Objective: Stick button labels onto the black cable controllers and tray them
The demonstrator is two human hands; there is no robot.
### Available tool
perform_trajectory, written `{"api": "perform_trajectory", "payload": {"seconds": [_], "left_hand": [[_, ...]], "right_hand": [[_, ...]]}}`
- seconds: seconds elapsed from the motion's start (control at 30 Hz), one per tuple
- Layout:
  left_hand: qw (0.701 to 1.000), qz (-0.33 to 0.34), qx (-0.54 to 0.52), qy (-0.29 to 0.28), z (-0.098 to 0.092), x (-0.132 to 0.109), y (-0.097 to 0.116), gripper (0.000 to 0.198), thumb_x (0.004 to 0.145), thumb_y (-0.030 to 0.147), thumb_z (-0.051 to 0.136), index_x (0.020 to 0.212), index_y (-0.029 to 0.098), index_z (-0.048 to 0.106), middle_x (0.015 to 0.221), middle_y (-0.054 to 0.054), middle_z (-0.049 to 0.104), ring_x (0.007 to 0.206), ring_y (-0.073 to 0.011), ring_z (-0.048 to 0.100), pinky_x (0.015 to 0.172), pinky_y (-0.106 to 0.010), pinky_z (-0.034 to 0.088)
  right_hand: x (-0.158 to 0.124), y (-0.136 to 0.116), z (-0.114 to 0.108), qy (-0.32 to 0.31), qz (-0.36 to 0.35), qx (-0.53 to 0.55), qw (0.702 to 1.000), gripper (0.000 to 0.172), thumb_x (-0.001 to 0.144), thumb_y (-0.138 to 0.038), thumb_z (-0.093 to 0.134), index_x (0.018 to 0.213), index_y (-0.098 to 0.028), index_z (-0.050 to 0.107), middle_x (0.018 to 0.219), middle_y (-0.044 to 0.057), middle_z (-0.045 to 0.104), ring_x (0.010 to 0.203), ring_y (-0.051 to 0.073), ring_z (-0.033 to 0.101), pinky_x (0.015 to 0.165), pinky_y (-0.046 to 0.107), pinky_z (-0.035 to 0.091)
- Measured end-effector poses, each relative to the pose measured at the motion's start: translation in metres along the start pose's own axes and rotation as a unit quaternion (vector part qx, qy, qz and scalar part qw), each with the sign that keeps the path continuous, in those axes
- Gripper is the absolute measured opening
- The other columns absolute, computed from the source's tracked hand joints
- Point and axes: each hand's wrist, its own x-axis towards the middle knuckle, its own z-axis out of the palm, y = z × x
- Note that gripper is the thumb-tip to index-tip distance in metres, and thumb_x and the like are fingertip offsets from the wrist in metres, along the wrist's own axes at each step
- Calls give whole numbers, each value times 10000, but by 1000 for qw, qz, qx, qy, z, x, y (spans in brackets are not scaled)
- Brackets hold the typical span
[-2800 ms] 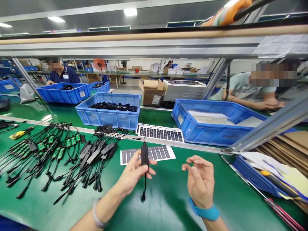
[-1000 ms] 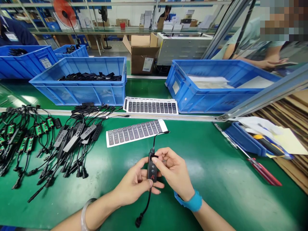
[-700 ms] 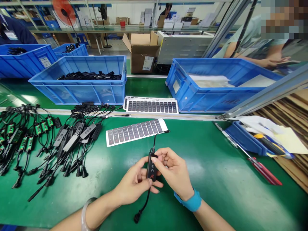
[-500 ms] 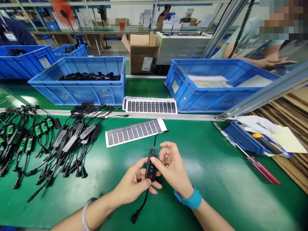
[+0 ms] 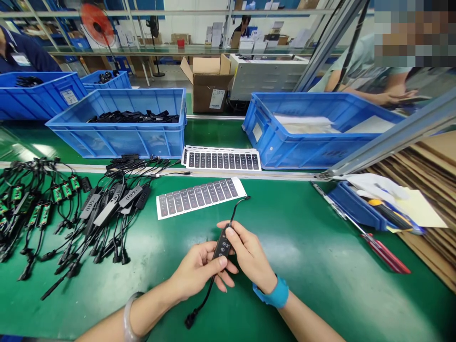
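At the lower centre of the frame, green tabletop (image 5: 320,237) surrounds both hands; it stretches right to the red-handled screwdriver (image 5: 388,254) and left to a tangle of cabled units (image 5: 114,202). Its near edge shows only at the bottom left corner, while a pale strip (image 5: 292,175) crosses behind the hands.

The black controller (image 5: 221,247) is held tilted at lower centre, above the table. The left hand (image 5: 199,268) grips its lower end, thumb on top and fingers curled beneath; the right hand (image 5: 251,254) pinches its upper end, thumb on the face. One cable runs up from it towards the corner of a label sheet (image 5: 239,185), the other hangs to a plug (image 5: 190,318) at bottom centre.

Beyond the strip, more label sheets (image 5: 223,161) lie between two blue bins, the left bin (image 5: 121,141) holding black parts and the right bin (image 5: 302,154) pale sheets. A slanting metal post (image 5: 388,137) cuts across the right side, near a small blue tray (image 5: 351,204) and stacked cardboard (image 5: 431,251).

The controller's dark casing bears round button marks; the tabletop is smooth and glossy, the bins are ribbed plastic, and green circuit boards (image 5: 44,213) show at left among thin black leads.
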Motion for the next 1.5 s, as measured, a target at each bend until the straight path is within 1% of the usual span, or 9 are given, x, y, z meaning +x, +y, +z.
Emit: {"api": "perform_trajectory", "payload": {"seconds": [0.27,0.4,0.47,0.53,0.67,0.83,0.93,1.17,1.5], "left_hand": [[999,25,24,37,-3,8,-10,466,820,591,643,851,130,581,674,-37,650,509,-123,635,473,-204,520],[985,40,163,27,-12,12,-3,531,883,616,520,1080,129,600,792,-73,690,661,-184,686,617,-297,570],[934,104,337,59,-25,14,4,549,903,561,527,1282,164,540,941,-100,708,819,-226,689,767,-373,566],[825,180,521,125,-41,17,10,559,896,484,582,1372,206,492,1150,-136,674,1039,-287,635,934,-461,499],[634,207,719,196,-72,23,12,544,904,452,572,1385,211,494,1453,-177,475,1346,-389,408,1091,-600,327],[577,184,773,190,-78,24,7,663,882,499,589,1438,177,425,1457,-210,453,1369,-404,382,1106,-603,314],[582,171,772,187,-75,24,9,665,870,479,616,1422,148,449,1447,-231,455,1367,-421,378,1112,-610,300],[606,149,759,183,-71,22,16,664,859,465,637,1408,131,466,1447,-257,438,1362,-443,370,1103,-642,284],[572,133,785,194,-68,21,13,749,851,625,560,1418,155,425,1451,-215,443,1374,-403,364,1120,-600,280]], "right_hand": [[-3,3,6,24,-74,-80,994,388,811,-227,580,1198,-202,582,886,44,753,821,204,699,775,321,542],[3,3,1,37,-68,-113,991,369,867,-297,537,1218,-190,574,902,57,745,864,216,700,782,331,545],[10,1,-18,67,-63,-145,985,437,921,-348,458,1319,-174,502,975,80,734,891,222,694,807,356,546],[19,-2,-49,133,-63,-223,964,495,947,-337,382,1401,-142,412,1113,132,697,982,243,673,866,392,531],[35,-1,-123,205,8,-489,848,495,934,-238,374,1392,-61,434,1230,245,607,1135,337,603,940,468,477],[56,14,-164,198,162,-612,748,397,835,-57,440,1195,-14,601,1002,302,640,949,405,653,755,522,506],[78,20,-147,199,106,-598,769,371,840,-83,476,1175,-7,615,1078,323,602,1046,409,606,803,518,491],[138,37,-77,83,-82,-460,880,270,888,-288,540,1077,-190,707,950,70,661,798,164,629,823,279,501],[155,64,-85,103,-148,-324,929,354,741,-502,542,770,-197,719,784,96,644,699,234,582,711,390,498]]}}
